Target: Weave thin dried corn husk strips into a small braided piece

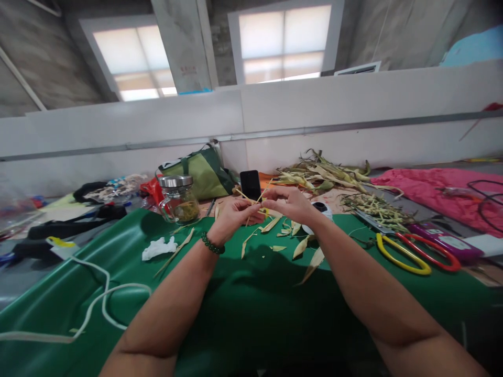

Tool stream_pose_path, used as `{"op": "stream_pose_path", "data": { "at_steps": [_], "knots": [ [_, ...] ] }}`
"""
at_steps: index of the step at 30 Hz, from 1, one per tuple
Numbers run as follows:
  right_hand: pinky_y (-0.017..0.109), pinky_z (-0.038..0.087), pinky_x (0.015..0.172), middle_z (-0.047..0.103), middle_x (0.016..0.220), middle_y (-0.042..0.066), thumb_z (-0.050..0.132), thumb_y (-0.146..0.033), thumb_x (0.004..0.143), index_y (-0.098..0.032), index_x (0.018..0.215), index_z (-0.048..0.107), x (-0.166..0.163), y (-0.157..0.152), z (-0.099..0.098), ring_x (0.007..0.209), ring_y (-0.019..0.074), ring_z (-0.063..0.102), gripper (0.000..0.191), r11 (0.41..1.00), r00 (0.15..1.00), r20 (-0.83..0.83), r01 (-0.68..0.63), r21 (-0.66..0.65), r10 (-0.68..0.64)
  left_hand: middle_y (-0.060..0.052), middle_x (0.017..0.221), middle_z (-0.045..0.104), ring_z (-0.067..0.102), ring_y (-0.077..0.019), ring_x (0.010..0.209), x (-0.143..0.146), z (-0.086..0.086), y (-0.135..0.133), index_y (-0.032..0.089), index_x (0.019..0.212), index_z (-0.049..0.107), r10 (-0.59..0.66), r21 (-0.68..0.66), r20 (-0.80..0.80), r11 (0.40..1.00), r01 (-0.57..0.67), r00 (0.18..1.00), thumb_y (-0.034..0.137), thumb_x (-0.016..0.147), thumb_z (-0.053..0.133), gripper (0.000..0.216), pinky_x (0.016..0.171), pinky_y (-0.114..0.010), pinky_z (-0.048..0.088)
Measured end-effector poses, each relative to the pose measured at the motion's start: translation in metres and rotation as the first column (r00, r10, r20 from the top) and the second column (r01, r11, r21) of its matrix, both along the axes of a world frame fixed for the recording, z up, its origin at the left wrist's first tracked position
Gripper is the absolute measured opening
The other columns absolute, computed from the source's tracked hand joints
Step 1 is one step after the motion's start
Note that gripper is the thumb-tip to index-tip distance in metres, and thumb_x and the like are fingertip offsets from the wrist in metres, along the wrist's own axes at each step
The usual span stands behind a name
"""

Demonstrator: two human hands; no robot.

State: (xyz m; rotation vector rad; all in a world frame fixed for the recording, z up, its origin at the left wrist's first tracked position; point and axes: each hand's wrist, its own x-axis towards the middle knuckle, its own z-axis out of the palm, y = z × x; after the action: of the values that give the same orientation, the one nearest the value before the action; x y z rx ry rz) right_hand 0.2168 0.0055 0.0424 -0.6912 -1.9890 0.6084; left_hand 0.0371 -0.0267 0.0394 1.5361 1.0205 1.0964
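My left hand (232, 215) and my right hand (288, 203) meet above the green mat (251, 314), both pinched on thin pale leaf strips (251, 201) that cross between the fingers. A green bead bracelet (212, 244) sits on my left wrist. Cut leaf pieces (302, 246) lie scattered on the mat just below and in front of the hands. A glass jar with a metal lid (178, 199) stands to the left of my left hand.
A pile of dried leaves (326, 175) lies at the back right, with yellow and red scissors (416, 251) and pink cloth (432, 191) further right. A black phone (250, 184), green bag (200, 170), crumpled tissue (159, 247) and white cord (98, 298) are also present.
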Motion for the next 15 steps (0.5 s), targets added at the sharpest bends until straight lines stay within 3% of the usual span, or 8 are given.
{"op": "stream_pose_path", "data": {
  "at_steps": [6,10,15],
  "knots": [
    [0.024,0.038,0.055,0.061,0.061,0.001,0.06,-0.035,0.075,-0.015,0.064,0.066,-0.0026,0.0003,-0.0001,0.058,0.0111,0.05,0.024,0.997,0.998,-0.07,0.001,-0.083,-0.007,-0.008,0.076,0.075,0.071,-0.0188,0.07,0.0025,0.0006,-0.0037,0.013,0.089,0.071,-0.055,-0.051,-0.052,0.997,0.052,0.997,0.058,0.064,0.073,0.052,0.061,-0.024,0.052],
    [0.024,0.04,0.055,0.06,0.063,0.001,0.061,-0.041,0.075,-0.015,0.07,0.065,-0.0024,0.0007,-0.0009,0.059,0.0113,0.051,0.027,0.99,0.997,-0.079,-0.03,-0.14,0.019,-0.007,0.074,0.075,0.07,-0.0176,0.069,0.004,0.0011,-0.005,0.013,0.084,0.071,-0.047,-0.054,-0.041,0.998,0.045,0.998,0.06,0.06,0.074,0.053,0.06,-0.022,0.052],
    [0.023,0.035,0.052,0.056,0.059,-0.001,0.06,-0.036,0.074,-0.015,0.065,0.063,-0.0039,0.0015,-0.0028,0.056,0.0099,0.046,0.023,0.993,0.997,-0.055,-0.053,-0.104,0.047,-0.006,0.071,0.074,0.071,-0.0183,0.067,0.0059,-0.0011,-0.0044,0.014,0.083,0.069,-0.125,-0.105,-0.002,0.987,0.124,0.992,0.061,0.057,0.075,0.054,0.063,-0.026,0.054]
  ]
}}
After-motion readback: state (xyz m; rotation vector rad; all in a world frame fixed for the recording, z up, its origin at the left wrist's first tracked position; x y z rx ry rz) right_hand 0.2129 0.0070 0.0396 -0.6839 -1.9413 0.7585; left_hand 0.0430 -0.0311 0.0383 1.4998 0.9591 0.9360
